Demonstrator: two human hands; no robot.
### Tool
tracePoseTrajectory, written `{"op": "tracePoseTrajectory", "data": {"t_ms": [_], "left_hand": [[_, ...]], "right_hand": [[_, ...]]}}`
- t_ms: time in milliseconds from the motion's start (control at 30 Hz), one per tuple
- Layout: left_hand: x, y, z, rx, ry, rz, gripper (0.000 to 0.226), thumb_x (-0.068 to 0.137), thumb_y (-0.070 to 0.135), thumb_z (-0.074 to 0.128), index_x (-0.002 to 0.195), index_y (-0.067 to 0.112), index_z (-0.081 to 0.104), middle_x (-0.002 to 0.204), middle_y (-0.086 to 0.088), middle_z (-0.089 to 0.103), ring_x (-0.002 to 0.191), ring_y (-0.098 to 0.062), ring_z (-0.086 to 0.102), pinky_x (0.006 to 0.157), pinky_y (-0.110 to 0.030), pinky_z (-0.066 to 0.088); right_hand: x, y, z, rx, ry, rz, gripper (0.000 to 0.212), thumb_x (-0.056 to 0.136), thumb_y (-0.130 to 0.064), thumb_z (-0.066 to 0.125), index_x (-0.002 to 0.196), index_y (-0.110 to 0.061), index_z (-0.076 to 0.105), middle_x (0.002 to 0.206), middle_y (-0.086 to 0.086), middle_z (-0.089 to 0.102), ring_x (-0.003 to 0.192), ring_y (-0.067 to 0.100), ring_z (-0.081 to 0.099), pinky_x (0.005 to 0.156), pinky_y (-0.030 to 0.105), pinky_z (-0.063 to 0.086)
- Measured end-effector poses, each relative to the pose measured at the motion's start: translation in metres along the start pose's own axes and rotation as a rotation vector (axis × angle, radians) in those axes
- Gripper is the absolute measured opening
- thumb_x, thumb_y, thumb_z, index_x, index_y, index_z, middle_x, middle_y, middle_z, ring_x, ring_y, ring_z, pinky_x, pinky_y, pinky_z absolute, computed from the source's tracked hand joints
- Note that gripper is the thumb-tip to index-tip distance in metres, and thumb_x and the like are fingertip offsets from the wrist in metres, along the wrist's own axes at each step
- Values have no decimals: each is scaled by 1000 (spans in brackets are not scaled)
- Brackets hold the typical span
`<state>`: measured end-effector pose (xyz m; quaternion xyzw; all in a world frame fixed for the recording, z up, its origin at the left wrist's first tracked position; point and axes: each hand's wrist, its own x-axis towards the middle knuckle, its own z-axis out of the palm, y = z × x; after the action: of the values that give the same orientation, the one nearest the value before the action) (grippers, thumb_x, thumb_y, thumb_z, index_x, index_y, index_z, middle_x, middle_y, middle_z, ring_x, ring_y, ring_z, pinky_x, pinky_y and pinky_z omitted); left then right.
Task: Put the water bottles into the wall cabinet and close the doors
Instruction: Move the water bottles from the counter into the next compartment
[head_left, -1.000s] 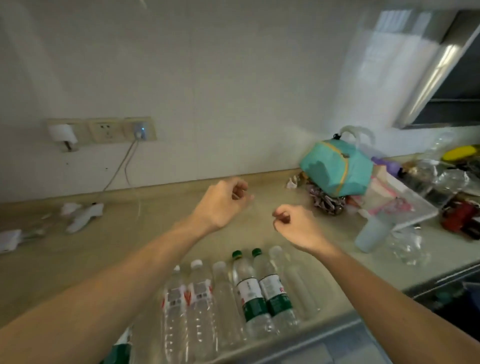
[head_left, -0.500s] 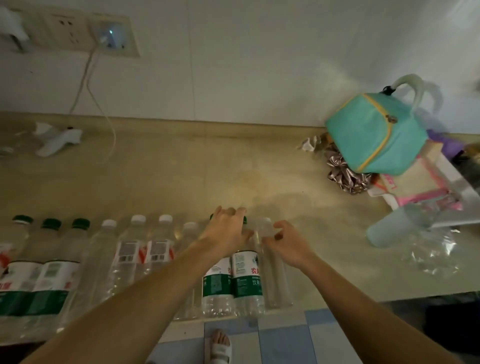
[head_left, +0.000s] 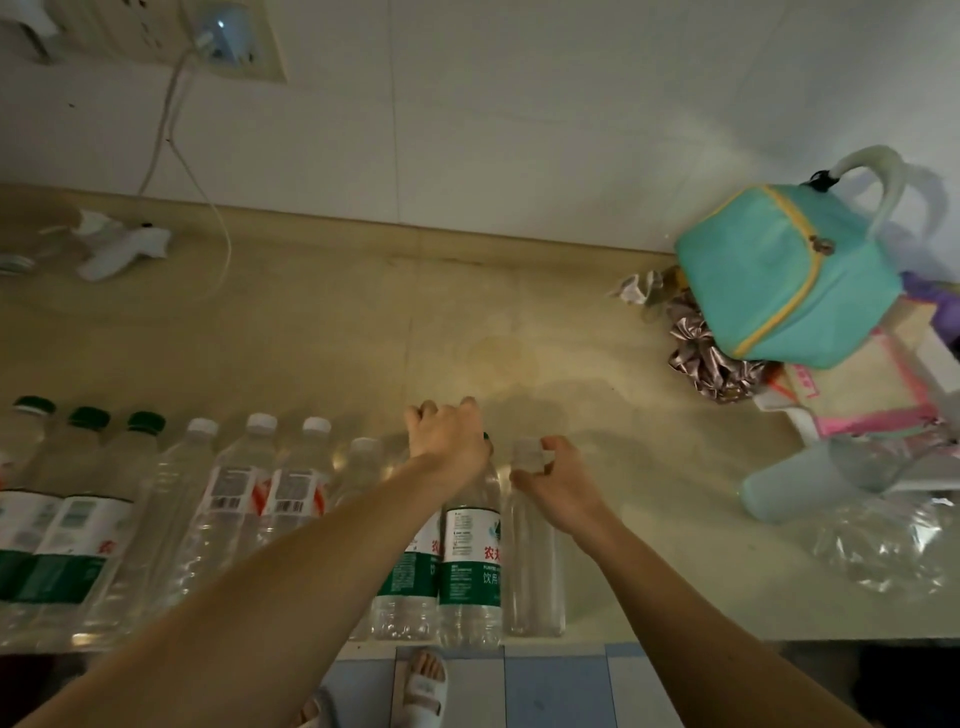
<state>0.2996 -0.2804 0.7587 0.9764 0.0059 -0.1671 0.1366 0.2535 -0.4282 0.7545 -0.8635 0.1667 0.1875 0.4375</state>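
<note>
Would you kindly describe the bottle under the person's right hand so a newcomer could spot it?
Find the beige countertop and the row of bottles along its front edge. The label-free bottle closes that row's right end, its pale cap pinched by the right hand; the neighbour wears a green-and-white label.

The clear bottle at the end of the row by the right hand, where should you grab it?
By its neck, from above. The clear bottle stands upright at the row's right end, cap up. A green-label bottle crowds its left side, so the body is hard to wrap there. The right hand already pinches around its cap. The right side is free too.
</note>
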Motion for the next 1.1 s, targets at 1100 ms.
{"op": "tracePoseTrajectory", "data": {"t_ms": [1100], "left_hand": [[0, 10, -103, -830, 19, 483, 41, 80, 6, 83, 105, 34, 69, 106, 10, 73, 97, -6, 70, 91, -20, 54]], "right_hand": [[-16, -4, -76, 369, 269, -414, 48, 76, -13, 87, 117, -32, 69, 108, -5, 75, 103, 13, 71, 96, 42, 57]]}}
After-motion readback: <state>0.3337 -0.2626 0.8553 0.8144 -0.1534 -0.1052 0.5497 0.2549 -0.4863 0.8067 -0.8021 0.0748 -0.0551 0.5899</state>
